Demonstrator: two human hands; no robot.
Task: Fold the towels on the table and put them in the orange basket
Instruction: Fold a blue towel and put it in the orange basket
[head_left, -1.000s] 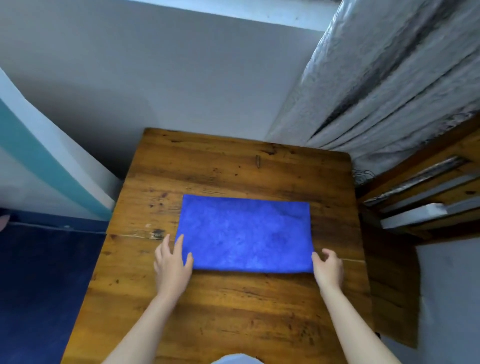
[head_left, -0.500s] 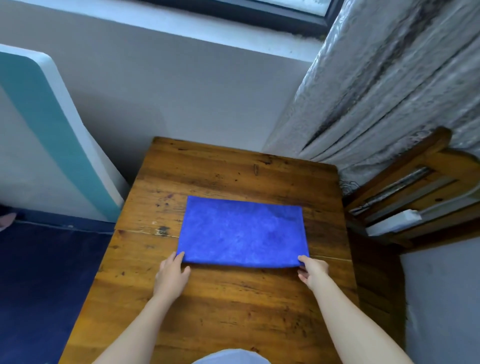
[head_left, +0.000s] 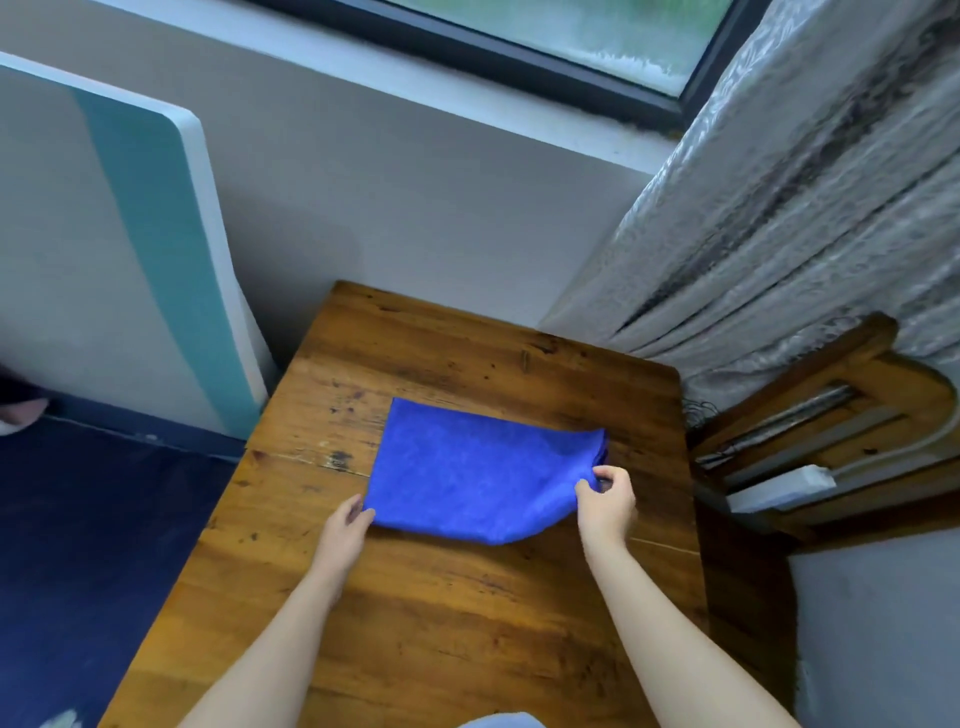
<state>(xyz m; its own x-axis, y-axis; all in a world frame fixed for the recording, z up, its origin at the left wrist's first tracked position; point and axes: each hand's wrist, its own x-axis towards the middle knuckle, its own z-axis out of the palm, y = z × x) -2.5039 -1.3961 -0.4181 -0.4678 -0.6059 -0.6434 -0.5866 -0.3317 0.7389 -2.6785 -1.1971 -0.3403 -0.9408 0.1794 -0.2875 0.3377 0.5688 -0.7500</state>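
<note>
A blue towel (head_left: 467, 473), folded into a rectangle, lies in the middle of the wooden table (head_left: 467, 597). My right hand (head_left: 605, 499) pinches the towel's near right corner and has lifted it off the wood, so the right edge curls up. My left hand (head_left: 345, 525) holds the near left corner, its fingertips tucked under the cloth edge. No orange basket is in view.
A wall with a window stands behind the table. A white and teal board (head_left: 156, 249) leans at the left. A grey curtain (head_left: 779, 218) hangs at the right above a wooden chair (head_left: 831, 415). Dark blue floor (head_left: 93, 519) lies left of the table.
My right hand has pinched the towel's near right corner and raised it. My left hand has closed in on the near left corner. The camera has tilted up toward the window.
</note>
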